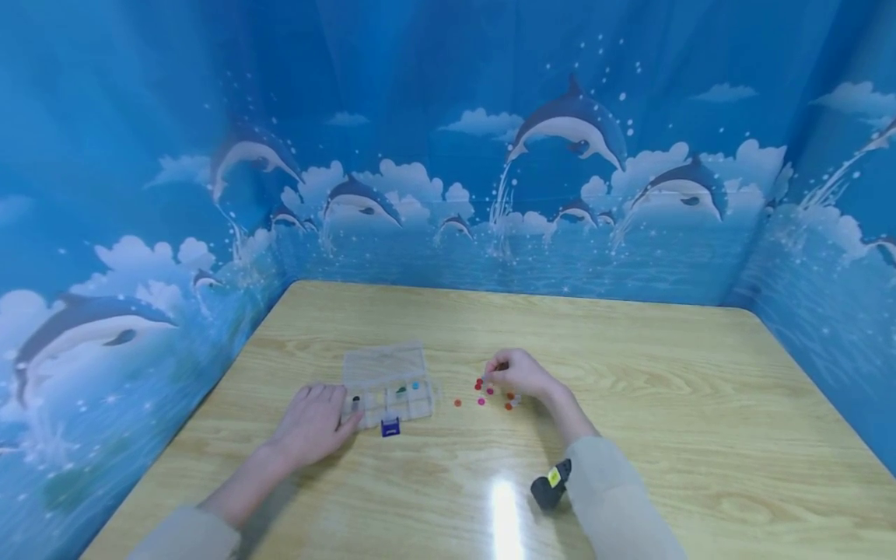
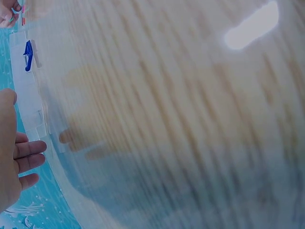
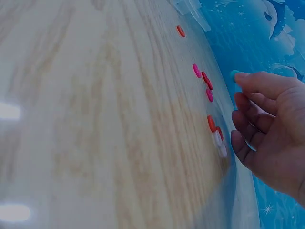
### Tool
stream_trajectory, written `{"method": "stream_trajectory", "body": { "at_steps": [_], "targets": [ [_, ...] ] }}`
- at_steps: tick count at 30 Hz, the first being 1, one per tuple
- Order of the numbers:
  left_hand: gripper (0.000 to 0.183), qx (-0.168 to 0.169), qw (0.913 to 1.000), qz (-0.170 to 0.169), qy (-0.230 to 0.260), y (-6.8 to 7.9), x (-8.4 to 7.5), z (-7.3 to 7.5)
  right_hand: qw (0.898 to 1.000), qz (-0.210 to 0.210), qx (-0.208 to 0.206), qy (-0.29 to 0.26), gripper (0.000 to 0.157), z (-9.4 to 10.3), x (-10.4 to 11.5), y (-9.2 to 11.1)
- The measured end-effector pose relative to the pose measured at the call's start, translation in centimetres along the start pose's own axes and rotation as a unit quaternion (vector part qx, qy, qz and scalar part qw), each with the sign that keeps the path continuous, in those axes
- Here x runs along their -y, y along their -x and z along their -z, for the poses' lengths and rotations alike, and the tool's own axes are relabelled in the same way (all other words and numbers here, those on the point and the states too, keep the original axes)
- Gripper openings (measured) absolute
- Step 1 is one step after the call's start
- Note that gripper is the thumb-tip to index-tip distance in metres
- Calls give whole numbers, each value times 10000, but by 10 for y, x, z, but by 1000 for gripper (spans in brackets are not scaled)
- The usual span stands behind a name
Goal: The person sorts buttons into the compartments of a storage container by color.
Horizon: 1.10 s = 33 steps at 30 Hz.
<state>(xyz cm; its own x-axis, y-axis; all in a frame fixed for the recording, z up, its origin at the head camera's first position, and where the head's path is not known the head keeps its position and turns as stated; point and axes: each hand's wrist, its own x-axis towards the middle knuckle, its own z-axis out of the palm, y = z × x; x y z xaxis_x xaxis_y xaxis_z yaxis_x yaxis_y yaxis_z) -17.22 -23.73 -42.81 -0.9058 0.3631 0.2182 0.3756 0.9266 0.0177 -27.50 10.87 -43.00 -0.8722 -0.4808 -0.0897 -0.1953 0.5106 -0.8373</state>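
My right hand (image 1: 519,373) pinches a teal button (image 3: 234,75) between thumb and fingertips, with the other fingers loosely bent. Below it on the table lie several small round buttons: a pink button (image 3: 197,70), an orange-red button (image 3: 212,124), a white button (image 3: 222,150) and others. My left hand (image 1: 315,420) rests at the left end of a clear plastic compartment box (image 1: 420,409), fingers extended and thumb along its front. The box's clear lid (image 1: 385,364) stands open toward the back. Inside sit a black button (image 1: 356,398), green pieces (image 1: 401,390) and a blue button (image 1: 416,386) in separate compartments.
A blue latch (image 1: 390,427) sticks out from the box's front edge. One orange button (image 1: 458,403) lies apart, between box and pile. A black wrist camera (image 1: 551,487) is on the right forearm. Dolphin-print curtains (image 1: 448,233) line the wooden table's back and sides.
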Motion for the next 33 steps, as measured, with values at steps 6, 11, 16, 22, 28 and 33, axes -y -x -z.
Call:
{"method": "stream_trajectory", "body": {
  "at_steps": [6,11,16,22,28,33],
  "targets": [
    [37,-10,10000,9,13,0,0,1,9995,-84,-276,-145,9,-1,11,-6],
    [37,-28,10000,-5,4,1,0,1,9983,-137,-331,-462,10,-6,20,-9],
    [36,-65,10000,-35,2,1,0,1,9980,82,-290,-556,12,-12,27,-14],
    [33,-80,10000,-53,-4,1,1,1,9973,250,-176,-675,12,-23,33,-21],
    [35,20,10000,-32,14,0,1,2,9962,344,-180,-780,12,-36,38,-27],
    [34,10,10000,-27,17,1,0,3,9945,275,-284,-970,13,-46,41,-30]
  ]
}}
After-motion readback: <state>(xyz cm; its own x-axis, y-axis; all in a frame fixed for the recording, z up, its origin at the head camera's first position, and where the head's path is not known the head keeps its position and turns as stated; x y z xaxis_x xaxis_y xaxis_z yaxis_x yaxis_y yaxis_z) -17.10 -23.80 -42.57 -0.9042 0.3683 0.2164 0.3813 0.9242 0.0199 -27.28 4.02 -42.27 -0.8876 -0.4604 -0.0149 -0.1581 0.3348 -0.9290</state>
